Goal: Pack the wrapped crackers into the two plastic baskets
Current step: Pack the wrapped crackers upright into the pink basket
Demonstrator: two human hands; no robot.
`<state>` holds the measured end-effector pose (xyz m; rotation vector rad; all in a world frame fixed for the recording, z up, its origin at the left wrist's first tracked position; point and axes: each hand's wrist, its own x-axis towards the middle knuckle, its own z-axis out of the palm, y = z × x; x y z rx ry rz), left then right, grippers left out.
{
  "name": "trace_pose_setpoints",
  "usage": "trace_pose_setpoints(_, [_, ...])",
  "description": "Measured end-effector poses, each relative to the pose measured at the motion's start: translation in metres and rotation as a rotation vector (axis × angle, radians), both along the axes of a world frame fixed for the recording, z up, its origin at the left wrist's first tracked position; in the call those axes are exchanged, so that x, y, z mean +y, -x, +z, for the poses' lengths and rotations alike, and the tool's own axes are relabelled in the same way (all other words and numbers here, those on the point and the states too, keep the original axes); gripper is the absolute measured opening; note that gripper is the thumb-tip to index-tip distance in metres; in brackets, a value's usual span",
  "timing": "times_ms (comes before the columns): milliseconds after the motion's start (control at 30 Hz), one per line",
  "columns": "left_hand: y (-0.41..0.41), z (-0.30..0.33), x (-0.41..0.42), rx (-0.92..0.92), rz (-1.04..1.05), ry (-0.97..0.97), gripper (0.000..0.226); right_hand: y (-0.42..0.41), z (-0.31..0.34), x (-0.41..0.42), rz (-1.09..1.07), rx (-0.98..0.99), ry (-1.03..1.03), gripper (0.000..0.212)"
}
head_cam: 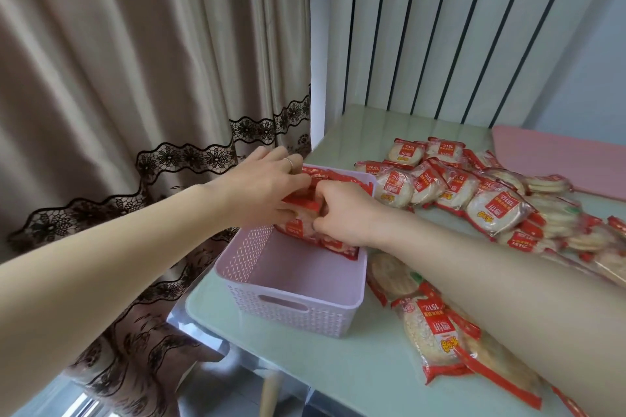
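Hands meet over a pink basket (291, 294) at the left edge of a pale green table (338, 366). Red-and-clear cracker packs (305, 234) stand packed on edge across the basket's far half, while its near half shows bare floor. The left hand (267, 186), a ring on one finger, reaches in from the curtain (118, 78) side, fingers bent over the tops of the packs and pressing on them. The right hand (342, 213) curls its fingers round a pack (306, 205) at the near face of the row, just beside the left. More wrapped crackers (474, 200) lie heaped loose on the table to the right of the basket. A pink mat (559, 159) lies at the table's far right corner, beyond the heap.
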<state>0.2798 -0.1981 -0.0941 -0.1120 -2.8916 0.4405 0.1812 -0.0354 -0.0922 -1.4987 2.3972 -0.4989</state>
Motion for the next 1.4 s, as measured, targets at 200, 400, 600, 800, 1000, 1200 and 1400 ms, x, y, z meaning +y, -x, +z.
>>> trace_pose_setpoints(200, [0.005,0.001,0.007,-0.096,0.014,0.187,0.047,-0.004,0.007,0.012,0.096,0.414,-0.065,0.017])
trace_pose_setpoints(400, [0.013,-0.013,0.02,-0.021,0.165,0.238,0.063,-0.021,0.004,0.013,0.325,0.504,-0.345,0.014])
trace_pose_setpoints(600, [0.019,-0.028,0.019,-0.032,0.295,0.043,0.107,-0.031,-0.006,0.005,0.258,0.662,-0.594,0.032])
trace_pose_setpoints(800, [0.021,-0.026,0.009,-0.13,0.307,-0.009,0.118,-0.038,0.029,0.009,0.326,0.635,-0.454,0.048])
trace_pose_setpoints(1000, [0.026,-0.027,0.008,-0.131,0.32,0.033,0.125,-0.03,-0.004,0.015,0.237,0.761,-0.469,0.037])
trace_pose_setpoints(1200, [0.028,-0.029,0.009,-0.154,0.362,0.004,0.128,-0.025,-0.009,0.018,0.289,0.689,-0.399,0.031])
trace_pose_setpoints(1400, [0.024,-0.009,0.015,-0.201,0.406,-0.055,0.138,-0.007,0.016,0.031,0.111,0.392,-0.028,0.019])
